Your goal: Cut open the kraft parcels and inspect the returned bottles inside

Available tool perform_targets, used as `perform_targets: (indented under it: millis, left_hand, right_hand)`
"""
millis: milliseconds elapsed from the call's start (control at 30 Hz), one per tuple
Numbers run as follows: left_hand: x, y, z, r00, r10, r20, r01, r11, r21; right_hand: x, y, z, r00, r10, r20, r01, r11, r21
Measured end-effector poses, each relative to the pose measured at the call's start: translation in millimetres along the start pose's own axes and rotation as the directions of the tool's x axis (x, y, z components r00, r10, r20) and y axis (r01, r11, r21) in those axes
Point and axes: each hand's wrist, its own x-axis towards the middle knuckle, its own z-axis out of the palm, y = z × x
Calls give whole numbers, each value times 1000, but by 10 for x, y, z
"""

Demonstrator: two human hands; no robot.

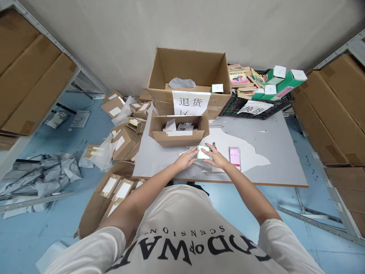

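Between my two hands, over the near edge of the grey table [279, 152], is a small white and green box [203, 152]. My left hand [186, 160] grips its left side with closed fingers. My right hand [216, 156] has its thumb and fingers on the right side and top of the box. Just beyond my hands stands a narrow open cardboard box [179, 140] with papers and small items in it. To the right of my right hand lies a phone [235, 158] with a pink screen.
A large open carton [159, 95] with a paper sign stands at the back. Beside it, a black crate [228, 107] holds booklets and green-white boxes. Parcels [125, 142] are piled at the left, above a floor carton [88, 213]. Shelves with cartons [327, 110] flank both sides.
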Motion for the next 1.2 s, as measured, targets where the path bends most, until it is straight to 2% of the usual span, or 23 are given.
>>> perform_targets:
  millis: [100,200,367,567,700,767,867,1000,1100,1200]
  left_hand:
    - [-28,-3,-164,999,34,-21,-31,991,130]
    - [-58,9,-413,996,64,-68,-41,955,293]
    - [-56,-31,-746,983,-27,-181,110,877,467]
    - [-54,-140,-802,980,-86,-182,163,870,465]
    - [-79,-168,-805,980,-69,-186,151,870,470]
    - [-78,-179,-832,975,-71,-212,166,867,471]
    - [-63,-206,-890,962,-85,-260,205,856,475]
    - [-40,-250,-954,958,-85,-274,213,849,483]
    - [-14,-266,-982,951,-87,-296,226,849,478]
    - [29,-263,-998,949,-97,-300,234,854,464]
  right_hand:
    - [23,-17,35,1000,19,-22,-20,999,-39]
    - [35,-34,36,1000,15,-27,-16,998,-67]
    - [35,-14,-16,999,-38,4,38,993,-110]
    - [43,-35,-77,999,48,-9,-48,994,-93]
    - [36,-141,-308,997,44,-67,-48,997,-65]
    - [22,-219,-539,994,35,-108,-40,998,-44]
    - [13,-348,-1046,983,0,-182,-6,999,-35]
    - [116,-523,-1955,952,-73,-296,60,997,-50]
    - [321,-634,-2650,906,-142,-398,124,990,-70]
    - [603,-663,-3184,878,-210,-430,208,977,-54]
